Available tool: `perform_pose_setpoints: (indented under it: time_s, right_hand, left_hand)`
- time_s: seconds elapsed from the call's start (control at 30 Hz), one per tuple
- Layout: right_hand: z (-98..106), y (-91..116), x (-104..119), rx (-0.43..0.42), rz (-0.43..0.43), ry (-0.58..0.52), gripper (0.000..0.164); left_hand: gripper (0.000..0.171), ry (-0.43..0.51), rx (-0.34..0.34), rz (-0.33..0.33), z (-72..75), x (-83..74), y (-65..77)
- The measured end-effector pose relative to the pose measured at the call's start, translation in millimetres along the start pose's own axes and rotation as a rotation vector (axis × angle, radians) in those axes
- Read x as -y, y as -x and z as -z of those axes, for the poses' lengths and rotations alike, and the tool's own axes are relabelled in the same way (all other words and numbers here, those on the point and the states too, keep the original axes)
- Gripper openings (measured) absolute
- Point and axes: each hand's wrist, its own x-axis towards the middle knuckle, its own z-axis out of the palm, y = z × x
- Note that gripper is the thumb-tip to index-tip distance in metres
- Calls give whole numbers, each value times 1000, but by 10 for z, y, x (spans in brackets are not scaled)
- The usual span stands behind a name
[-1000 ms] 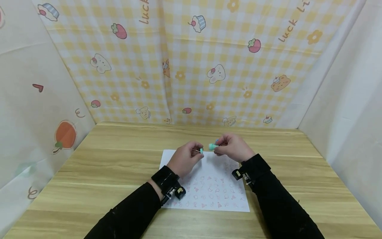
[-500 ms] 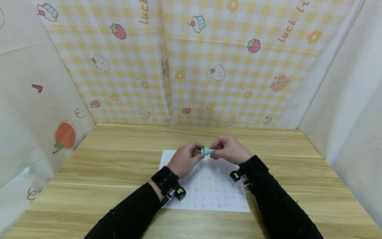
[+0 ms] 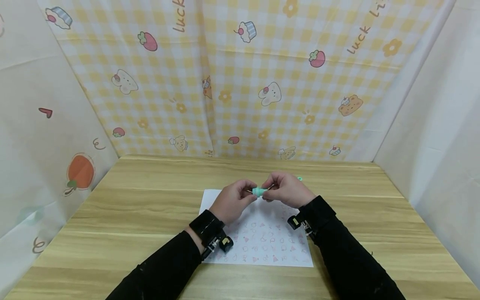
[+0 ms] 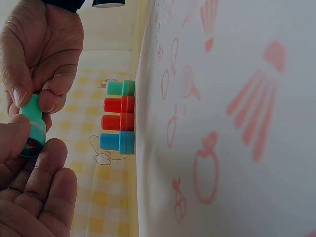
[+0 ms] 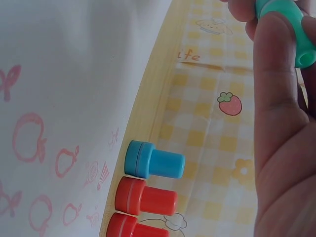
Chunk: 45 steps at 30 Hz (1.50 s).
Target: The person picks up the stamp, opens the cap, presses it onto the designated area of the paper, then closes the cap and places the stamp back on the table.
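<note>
A small green toy stamp [image 3: 258, 191] is held between both hands above the far edge of a white paper sheet [image 3: 267, 214]. My left hand [image 3: 232, 203] pinches the cap end; in the left wrist view that end of the green stamp [image 4: 35, 118] shows a dark and red picture. My right hand [image 3: 288, 190] grips the narrow handle. In the right wrist view, the thumb lies along the green stamp [image 5: 291, 15] and its hollow handle end faces the camera. Cap and stamp body are in contact; fingers cover part of the joint.
Beyond the paper stand several capped stamps in a row: a green stamp [image 4: 120, 88], red stamps [image 4: 118, 121] and a blue stamp [image 4: 117, 141]. Pink-red prints of fruit and shuttlecocks cover much of the sheet. A checked curtain [image 3: 240, 83] hangs behind the wooden table [image 3: 150, 200].
One second ago the stamp in the right hand was apart from the cap in the left. The right hand has moved left and brought them together; the last half second shows little movement.
</note>
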Motion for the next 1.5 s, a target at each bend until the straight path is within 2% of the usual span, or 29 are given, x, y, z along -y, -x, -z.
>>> perform_pose_setpoints:
  time_s: [0.27,0.63,0.9,0.97,1.07,1.17,1.23,1.4,1.5]
  right_hand:
    - [9,16,19,-8,3,29,16]
    - [-23,46,70,-32,4,128,9]
    - [-36,56,83,-41,-5,140,9]
    - [-38,62,80,-46,-5,146,10]
    - [-36,74,80,-56,1,160,11]
    - [3,101,78,-86,-3,191,13]
    - [61,135,72,-112,-17,212,14]
    - [290,250,51,-209,-56,291,18]
    - [414,320,39,-269,-69,373,21]
  left_hand:
    - [24,-22,-17,-15,2,-36,18]
    - [19,-36,-32,-31,8,-55,55]
    - [18,-42,-28,-40,-5,-58,53]
    - [22,-29,-7,-36,-6,-65,53]
    - [37,-25,35,-29,6,-84,56]
    - [56,-64,73,-21,44,-106,64]
    - [63,-128,73,-15,86,-114,73]
    - [69,-298,44,-7,211,-108,90]
    - [70,-399,54,-12,278,-83,103]
